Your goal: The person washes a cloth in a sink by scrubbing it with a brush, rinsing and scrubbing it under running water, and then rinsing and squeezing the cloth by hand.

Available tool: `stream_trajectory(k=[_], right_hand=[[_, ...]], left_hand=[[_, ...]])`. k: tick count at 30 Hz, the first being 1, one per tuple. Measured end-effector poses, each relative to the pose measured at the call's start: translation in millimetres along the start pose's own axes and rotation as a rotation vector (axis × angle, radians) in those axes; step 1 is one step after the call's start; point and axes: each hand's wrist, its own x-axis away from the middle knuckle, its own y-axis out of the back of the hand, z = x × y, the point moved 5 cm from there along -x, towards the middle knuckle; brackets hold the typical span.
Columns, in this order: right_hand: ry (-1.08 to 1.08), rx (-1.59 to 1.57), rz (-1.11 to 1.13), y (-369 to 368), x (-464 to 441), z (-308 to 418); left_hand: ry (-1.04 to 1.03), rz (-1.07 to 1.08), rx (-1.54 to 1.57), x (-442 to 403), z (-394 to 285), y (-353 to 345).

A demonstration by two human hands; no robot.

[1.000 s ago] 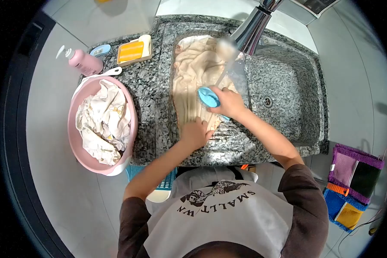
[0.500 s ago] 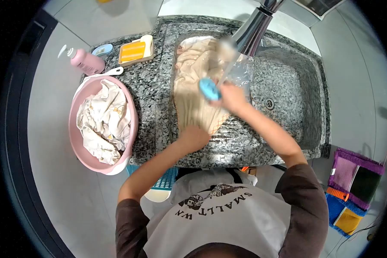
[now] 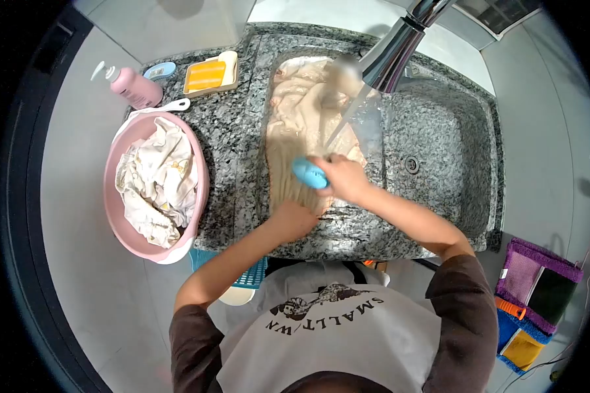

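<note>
A wet beige cloth (image 3: 301, 118) lies spread over the ribbed left part of the stone sink (image 3: 334, 229). My right hand (image 3: 343, 177) grips a light blue brush (image 3: 309, 173), which rests on the lower part of the cloth. At the cloth's near end my left hand (image 3: 294, 221) is closed on the fabric, its fingertips partly hidden. Water runs from the chrome faucet (image 3: 390, 56) down onto the cloth, just beyond the brush.
A pink basin (image 3: 110, 190) with white clothes (image 3: 160, 177) stands at the left. Behind it are a pink pump bottle (image 3: 136, 88), a pale blue brush (image 3: 160, 71) and orange soap (image 3: 206, 74) in a tray. A drain (image 3: 412, 165) lies in the right bowl.
The blue brush in my right hand has moved along the cloth toward my body. My left hand stays at the near end of the cloth. The view has shifted slightly.
</note>
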Motion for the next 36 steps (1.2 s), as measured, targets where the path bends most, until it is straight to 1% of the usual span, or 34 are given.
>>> stream_trajectory(k=[2,4,5,6,7,8,10,12,13,15,16,17,18,19,21,22,24,25,27,28,29,30,31,33,34,36], right_hand=[[-0.127,-0.009,-0.044,-2,-13,-29],[-0.252,0.099,-0.095,16,-36,-67],[-0.251,0.098,-0.096,22,-40,-74],[-0.305,0.102,-0.127,31,-40,-80],[-0.358,0.105,-0.161,39,-37,-85],[-0.357,0.104,-0.162,46,-35,-89],[-0.379,0.028,-0.281,65,-16,-94],[-0.374,0.019,-0.298,70,-7,-95],[-0.371,0.012,-0.318,75,2,-97],[-0.387,0.013,-0.294,77,7,-98],[-0.392,-0.006,-0.298,79,17,-101],[-0.393,-0.03,-0.3,78,21,-100],[-0.393,-0.027,-0.3,79,26,-99],[-0.386,-0.058,-0.264,76,34,-98],[-0.375,-0.086,-0.231,72,41,-92],[-0.282,-0.092,-0.174,65,41,-83],[-0.14,-0.101,-0.081,60,41,-58],[0.055,-0.147,-0.095,45,41,-37],[0.096,-0.152,-0.023,34,40,-25],[0.103,-0.153,-0.019,29,34,-19],[0.143,-0.105,0.043,20,28,-11],[0.183,-0.055,0.103,12,23,-6],[0.191,-0.055,0.104,2,11,-14],[0.129,-0.012,-0.067,-4,-23,-45],[0.135,-0.008,-0.062,2,-35,-50],[0.096,0.122,-0.148,17,-56,-56]], left_hand=[[-0.004,0.008,-0.039,2,-2,3],[-0.015,0.036,-0.07,5,-8,3],[0.013,0.053,-0.05,5,-6,4],[0.039,0.071,-0.03,5,-4,6],[0.04,0.071,-0.034,5,-4,9],[0.071,0.049,-0.073,6,1,14],[0.093,0.033,-0.105,-1,0,23],[0.134,-0.183,0.099,-22,4,48],[0.124,-0.184,0.095,-40,-4,45],[0.169,-0.586,0.009,-71,-7,40],[0.165,-0.59,0.009,-88,-2,24],[0.242,-0.519,-0.024,-103,11,4],[0.318,-0.45,-0.054,-110,16,0],[0.316,-0.442,-0.051,-109,17,-5],[0.078,-0.478,-0.017,-99,15,0],[0.084,-0.478,-0.014,-94,10,2],[-0.111,-0.244,-0.118,-84,-15,-2],[-0.098,-0.24,-0.109,-73,-23,1],[-0.09,-0.191,-0.105,-59,-39,6],[-0.08,-0.31,-0.036,-55,-42,1],[-0.072,-0.311,-0.034,-54,-42,-2],[-0.09,-0.191,0.007,-53,-43,-6],[-0.107,-0.073,0.045,-52,-44,-8],[-0.099,-0.075,0.052,-52,-45,-3],[-0.084,-0.074,0.067,-52,-45,-5],[-0.059,-0.072,0.083,-50,-44,-7]])
